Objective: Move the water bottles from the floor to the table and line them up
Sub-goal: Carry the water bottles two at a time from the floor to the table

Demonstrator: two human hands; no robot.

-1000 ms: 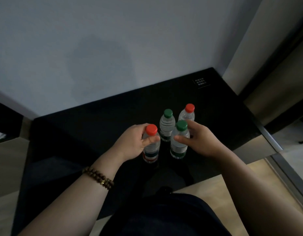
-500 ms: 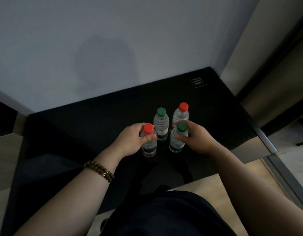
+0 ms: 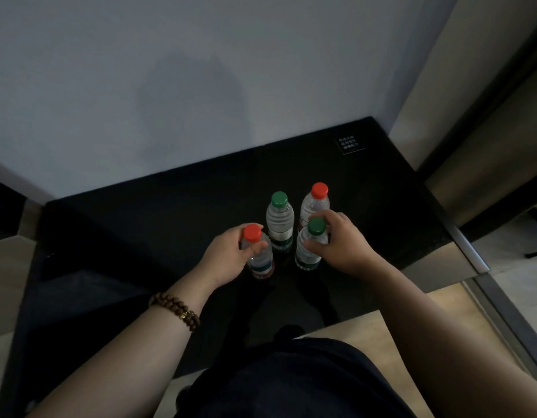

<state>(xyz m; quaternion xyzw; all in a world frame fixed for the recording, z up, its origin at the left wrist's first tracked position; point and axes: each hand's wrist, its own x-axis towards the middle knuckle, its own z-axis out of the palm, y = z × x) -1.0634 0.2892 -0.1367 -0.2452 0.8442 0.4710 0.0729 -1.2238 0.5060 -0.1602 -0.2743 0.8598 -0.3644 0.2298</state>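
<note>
Grip on both sides — left hand wraps the front red-cap bottle below its cap, right hand wraps the front green-cap bottle. Both stand upright on the black surface; rear green-cap bottle and rear red-cap bottle stand just behind.

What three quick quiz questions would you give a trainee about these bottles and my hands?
1. How many bottles stand on the table?
2. True or false: the left hand grips a green-capped bottle.
3. The right hand grips a bottle with which cap? A red, B green, C blue.
Key: 1 four. 2 false, it grips the near red-capped bottle. 3 B, the near green-capped bottle.
</note>
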